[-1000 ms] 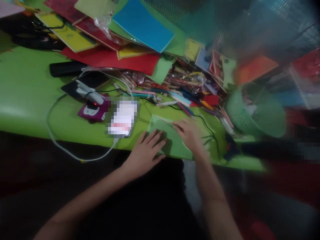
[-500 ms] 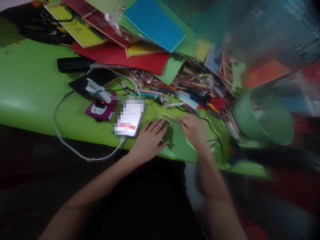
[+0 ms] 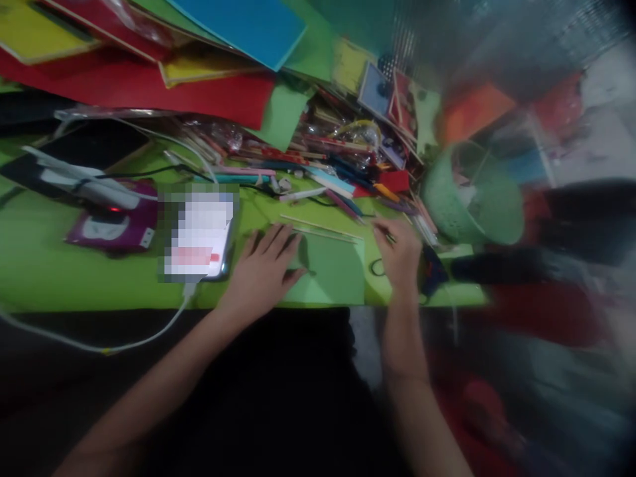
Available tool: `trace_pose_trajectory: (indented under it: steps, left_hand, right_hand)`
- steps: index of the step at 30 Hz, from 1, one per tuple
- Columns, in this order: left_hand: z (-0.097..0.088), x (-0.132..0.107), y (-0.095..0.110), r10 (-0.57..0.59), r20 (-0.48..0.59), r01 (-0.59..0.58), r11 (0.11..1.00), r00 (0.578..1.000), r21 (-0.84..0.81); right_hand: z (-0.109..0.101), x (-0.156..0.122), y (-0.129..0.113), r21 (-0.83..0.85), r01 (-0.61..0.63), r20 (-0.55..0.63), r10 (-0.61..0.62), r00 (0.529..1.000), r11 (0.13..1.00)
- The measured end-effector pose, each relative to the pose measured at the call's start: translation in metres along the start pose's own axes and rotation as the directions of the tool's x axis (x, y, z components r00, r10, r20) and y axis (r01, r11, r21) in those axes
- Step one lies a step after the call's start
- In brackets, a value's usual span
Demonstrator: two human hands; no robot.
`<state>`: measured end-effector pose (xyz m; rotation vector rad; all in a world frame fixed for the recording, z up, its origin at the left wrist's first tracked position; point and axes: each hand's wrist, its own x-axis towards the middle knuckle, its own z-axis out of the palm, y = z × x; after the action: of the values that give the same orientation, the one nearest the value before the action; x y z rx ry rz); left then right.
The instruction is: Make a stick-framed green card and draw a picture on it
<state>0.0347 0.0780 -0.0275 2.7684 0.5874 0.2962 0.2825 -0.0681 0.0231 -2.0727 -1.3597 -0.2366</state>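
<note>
My left hand (image 3: 261, 268) lies flat, fingers spread, over the left part of a light green sheet of paper (image 3: 332, 271). Two thin pale sticks (image 3: 322, 228) run along the paper's top edge, close to my left fingertips. Just right of the sheet is my right hand (image 3: 400, 248), its thumb and fingers drawn together in a pinch. Whatever those fingers hold, if anything, is too small and blurred to make out. A purple pen (image 3: 344, 206) lies just up and left of the right fingertips.
Left of my hands is a lit phone (image 3: 199, 232) on a white cable, beside a purple power strip (image 3: 112, 225). Behind are piled pens and sticks, coloured sheets such as a blue one (image 3: 243, 30), and a green basket (image 3: 472, 199) at right.
My right hand has let go of a thin stick at the paper's top edge and moved right, off the sheet. My left hand stays on the paper. The view has swung right.
</note>
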Motion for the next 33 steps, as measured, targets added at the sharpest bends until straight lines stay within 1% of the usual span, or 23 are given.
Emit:
trace_pose_trajectory:
  steps: [2,5,8,11,15,22,33]
  left_hand:
    - [0.001,0.001,0.001,0.007,0.014,-0.007,1.000,1.000,-0.003]
    - [0.002,0.001,0.002,0.015,0.030,-0.015,1.000,0.999,-0.002]
    - [0.001,0.000,0.003,0.020,0.034,-0.020,1.000,0.999,0.006]
    - [0.001,-0.003,0.003,0.030,0.043,-0.031,0.999,0.999,0.028]
    - [0.000,-0.007,0.003,0.016,0.054,-0.019,0.999,0.998,0.045]
    - [-0.002,-0.008,0.004,0.012,0.067,-0.016,0.998,0.998,0.053]
    - [-0.001,-0.008,0.003,0.009,0.068,-0.011,1.000,0.998,0.022]
  right_hand:
    - [-0.003,-0.014,0.003,0.007,-0.031,0.045,0.031,0.998,0.999]
    - [0.006,-0.025,0.003,0.019,-0.035,0.186,0.030,0.982,0.999]
    - [0.019,-0.023,-0.002,-0.035,-0.005,0.274,0.014,0.962,0.999]
    - [0.026,-0.018,-0.006,-0.109,0.034,0.311,0.001,0.951,0.993]
    - [0.031,-0.017,-0.002,-0.132,0.053,0.298,-0.012,0.954,0.990]
    - [0.036,-0.025,0.010,-0.145,0.111,0.216,-0.078,0.973,0.983]
    - [0.036,-0.026,0.013,-0.120,0.110,0.216,-0.082,0.973,0.987]
